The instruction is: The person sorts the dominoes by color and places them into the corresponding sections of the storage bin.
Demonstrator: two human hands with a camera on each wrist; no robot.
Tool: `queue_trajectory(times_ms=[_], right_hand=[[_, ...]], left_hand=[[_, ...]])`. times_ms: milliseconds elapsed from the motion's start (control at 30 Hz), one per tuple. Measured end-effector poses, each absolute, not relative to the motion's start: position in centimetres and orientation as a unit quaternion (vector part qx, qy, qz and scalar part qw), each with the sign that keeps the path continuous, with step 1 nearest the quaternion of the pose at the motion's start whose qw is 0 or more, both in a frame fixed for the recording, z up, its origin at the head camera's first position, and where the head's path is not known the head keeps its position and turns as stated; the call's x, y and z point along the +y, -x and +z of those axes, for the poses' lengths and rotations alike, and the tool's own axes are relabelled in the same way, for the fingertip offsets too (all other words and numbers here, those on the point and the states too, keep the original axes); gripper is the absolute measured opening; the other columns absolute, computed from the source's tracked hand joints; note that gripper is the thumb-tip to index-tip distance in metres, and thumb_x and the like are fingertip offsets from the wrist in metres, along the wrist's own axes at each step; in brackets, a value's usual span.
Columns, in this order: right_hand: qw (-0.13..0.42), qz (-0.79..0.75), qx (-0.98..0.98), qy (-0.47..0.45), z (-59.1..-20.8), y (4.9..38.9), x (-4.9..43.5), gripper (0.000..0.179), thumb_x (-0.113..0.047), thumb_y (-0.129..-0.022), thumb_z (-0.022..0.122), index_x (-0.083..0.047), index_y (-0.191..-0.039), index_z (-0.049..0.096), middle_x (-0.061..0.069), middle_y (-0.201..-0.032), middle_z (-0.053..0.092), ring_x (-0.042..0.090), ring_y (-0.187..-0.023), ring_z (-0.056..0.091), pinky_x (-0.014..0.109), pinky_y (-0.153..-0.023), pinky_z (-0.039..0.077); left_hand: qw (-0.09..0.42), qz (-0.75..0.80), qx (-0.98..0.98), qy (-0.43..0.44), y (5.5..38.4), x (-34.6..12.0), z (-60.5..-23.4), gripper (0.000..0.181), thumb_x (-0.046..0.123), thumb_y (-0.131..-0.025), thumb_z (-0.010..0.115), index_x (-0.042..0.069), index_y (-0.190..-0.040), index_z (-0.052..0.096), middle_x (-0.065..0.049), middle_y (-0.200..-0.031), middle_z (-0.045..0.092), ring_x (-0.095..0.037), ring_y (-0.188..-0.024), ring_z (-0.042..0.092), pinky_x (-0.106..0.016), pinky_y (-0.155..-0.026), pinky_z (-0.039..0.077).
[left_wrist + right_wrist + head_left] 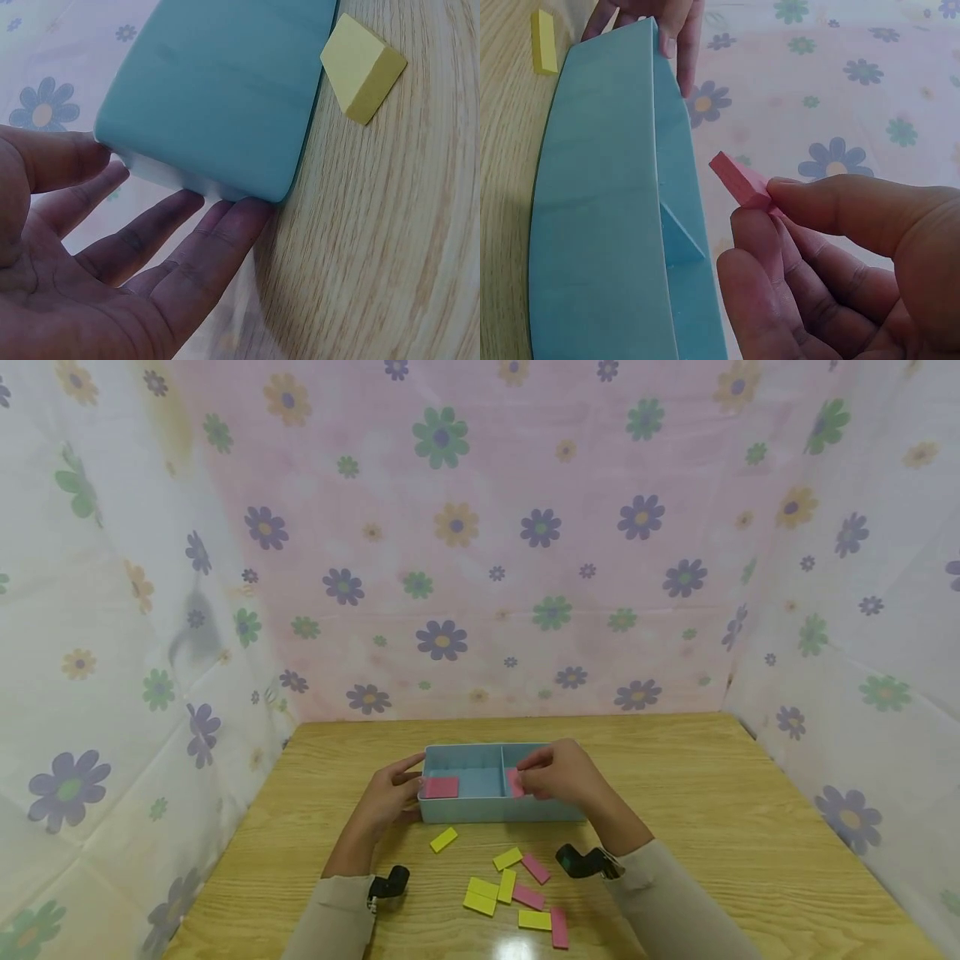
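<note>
A light blue box (pixel 465 810) with a divider (pixel 502 772) stands on the table. Its left end meets the fingertips of my left hand (pixel 386 797); in the left wrist view the fingers (pixel 199 277) reach fairly straight to the end wall, the thumb by a corner. Thumb and fingertips of my right hand (pixel 562 772) pinch a pink block (pixel 742 184), which shows higher than the box's rim in the right wrist view. From the head it overlaps the right compartment close to the divider. Pink (pixel 441 787) also lies inside the left compartment, at its front left.
Several yellow blocks (pixel 480 896) and pink blocks (pixel 559 928) lie scattered on the wooden table (pixel 705 793) in front of the box. One yellow block (pixel 443 840) is apart, near the box's front left. Flowered cloth (pixel 487 527) hangs behind and at both sides.
</note>
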State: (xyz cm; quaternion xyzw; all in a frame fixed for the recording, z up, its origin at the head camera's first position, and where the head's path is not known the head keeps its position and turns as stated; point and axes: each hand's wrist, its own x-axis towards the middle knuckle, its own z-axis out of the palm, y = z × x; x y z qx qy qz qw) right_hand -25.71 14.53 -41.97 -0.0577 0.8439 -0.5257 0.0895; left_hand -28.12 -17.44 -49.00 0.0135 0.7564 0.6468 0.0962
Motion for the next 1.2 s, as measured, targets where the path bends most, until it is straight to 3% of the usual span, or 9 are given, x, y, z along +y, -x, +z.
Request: queue_trajectory(times_ms=[433,767,1000,1200], right_hand=[[0.102,-0.556,0.824,0.026,-41.4,27.4,13.3,0.022,-0.02,-0.094,0.077,-0.007,-0.111,0.078,0.01,-0.104,0.076,0.025,-0.09,0.076,0.044,-0.084,0.064],[0.098,-0.568,0.817,0.028,-41.3,28.8,12.1,0.023,-0.018,-0.091,0.08,-0.006,-0.11,0.079,0.011,-0.1,0.078,0.031,-0.094,0.077,0.042,-0.081,0.064],[0.1,-0.565,0.818,0.025,-41.3,29.7,10.8,0.019,-0.018,-0.091,0.08,-0.006,-0.107,0.08,0.009,-0.096,0.079,0.019,-0.083,0.077,0.037,-0.077,0.065],[0.101,-0.563,0.82,0.02,-41.0,29.8,9.8,0.018,-0.015,-0.091,0.08,-0.004,-0.105,0.08,0.009,-0.093,0.079,0.022,-0.083,0.077,0.041,-0.079,0.065]], left_hand=[[0.1,0.651,0.752,-0.016,28.1,-17.3,-49.0,0.051,0.011,-0.106,0.056,0.02,-0.156,0.048,-0.026,-0.151,0.052,-0.044,-0.126,0.063,-0.056,-0.087,0.061],[0.097,0.647,0.756,-0.013,28.0,-17.4,-48.8,0.052,0.011,-0.106,0.056,0.02,-0.156,0.048,-0.025,-0.151,0.052,-0.042,-0.126,0.064,-0.056,-0.087,0.061],[0.097,0.652,0.752,-0.018,28.1,-17.5,-49.0,0.052,0.01,-0.106,0.056,0.02,-0.156,0.048,-0.026,-0.151,0.052,-0.042,-0.124,0.065,-0.056,-0.086,0.061],[0.101,0.652,0.752,-0.022,28.0,-17.5,-48.9,0.053,0.011,-0.107,0.056,0.019,-0.158,0.046,-0.027,-0.152,0.051,-0.043,-0.125,0.064,-0.056,-0.087,0.061]])
